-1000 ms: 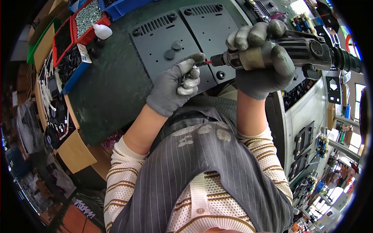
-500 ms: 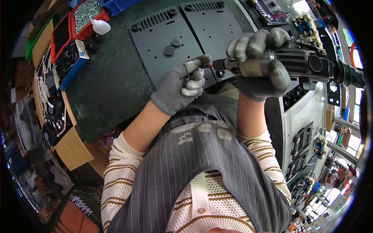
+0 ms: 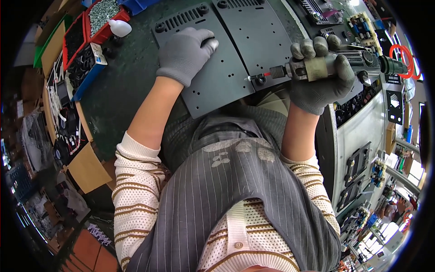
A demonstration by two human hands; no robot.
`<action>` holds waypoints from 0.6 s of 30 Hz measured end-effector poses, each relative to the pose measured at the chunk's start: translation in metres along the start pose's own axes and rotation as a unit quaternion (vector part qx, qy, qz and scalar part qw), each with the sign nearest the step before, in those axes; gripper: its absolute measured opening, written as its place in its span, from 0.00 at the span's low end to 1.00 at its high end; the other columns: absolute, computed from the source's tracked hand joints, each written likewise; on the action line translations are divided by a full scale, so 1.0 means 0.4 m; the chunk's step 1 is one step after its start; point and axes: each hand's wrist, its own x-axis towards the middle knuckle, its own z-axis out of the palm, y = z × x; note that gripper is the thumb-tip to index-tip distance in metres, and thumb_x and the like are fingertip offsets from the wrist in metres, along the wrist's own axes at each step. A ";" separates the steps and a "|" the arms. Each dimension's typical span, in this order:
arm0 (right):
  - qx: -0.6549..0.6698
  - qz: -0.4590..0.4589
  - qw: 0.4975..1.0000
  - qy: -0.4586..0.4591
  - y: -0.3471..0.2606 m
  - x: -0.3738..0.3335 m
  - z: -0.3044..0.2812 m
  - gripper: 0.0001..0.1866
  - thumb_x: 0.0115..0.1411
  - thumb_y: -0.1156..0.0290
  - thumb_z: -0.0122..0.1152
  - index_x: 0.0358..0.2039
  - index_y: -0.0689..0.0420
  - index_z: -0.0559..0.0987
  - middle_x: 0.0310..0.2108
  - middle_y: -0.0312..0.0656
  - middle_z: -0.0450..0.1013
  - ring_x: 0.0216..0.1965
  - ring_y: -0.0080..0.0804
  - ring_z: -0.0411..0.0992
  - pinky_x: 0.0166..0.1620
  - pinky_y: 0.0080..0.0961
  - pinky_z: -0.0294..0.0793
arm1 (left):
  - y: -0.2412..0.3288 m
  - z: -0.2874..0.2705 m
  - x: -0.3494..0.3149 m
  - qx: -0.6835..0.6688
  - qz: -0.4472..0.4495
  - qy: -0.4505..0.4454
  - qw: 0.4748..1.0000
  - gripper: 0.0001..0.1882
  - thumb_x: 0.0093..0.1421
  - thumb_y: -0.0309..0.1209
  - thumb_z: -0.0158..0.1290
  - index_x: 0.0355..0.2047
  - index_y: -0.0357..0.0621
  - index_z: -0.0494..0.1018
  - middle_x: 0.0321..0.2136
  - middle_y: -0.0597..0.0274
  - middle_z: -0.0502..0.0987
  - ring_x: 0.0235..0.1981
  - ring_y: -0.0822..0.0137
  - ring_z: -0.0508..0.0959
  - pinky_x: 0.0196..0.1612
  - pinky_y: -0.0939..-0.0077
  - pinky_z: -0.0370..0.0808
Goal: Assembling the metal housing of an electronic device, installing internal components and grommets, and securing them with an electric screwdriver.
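Note:
In my right hand point(image 3: 324, 77), gloved in grey, is a power screwdriver point(image 3: 344, 68), its tip pointing left. A small screw point(image 3: 248, 79) sits at the end of its red-marked bit, above the near edge of the dark metal plates. My gloved left hand point(image 3: 186, 52) rests over the upper part of the left plate point(image 3: 217, 84), with thumb and forefinger bent close together at its right side. Whatever lies under its fingers is hidden. Next to it is the right plate point(image 3: 260, 41), with slots at its far end and round black feet at its corners.
Red bins of screws point(image 3: 103, 18) and a blue-edged box of black parts point(image 3: 86, 68) stand at left, near a white bottle point(image 3: 120, 28). A cardboard box of cables point(image 3: 63, 118) is below them. Circuit boards point(image 3: 362, 31) and a red coiled hose point(image 3: 405, 59) are at right.
My left hand has left the bit tip and moved up and left onto the left plate, covering where two round discs lay. The screwdriver has shifted right, now with a screw on its bit.

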 end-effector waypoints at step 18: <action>-0.020 0.001 0.999 -0.027 0.000 -0.026 0.005 0.20 0.52 0.64 0.53 0.46 0.53 0.69 0.32 0.41 0.71 0.32 0.35 0.69 0.39 0.36 0.67 | 0.009 -0.069 -0.034 -0.027 0.035 -0.061 0.997 0.15 0.53 0.42 0.59 0.40 0.54 0.78 0.28 0.62 0.76 0.29 0.63 0.75 0.34 0.70 0.73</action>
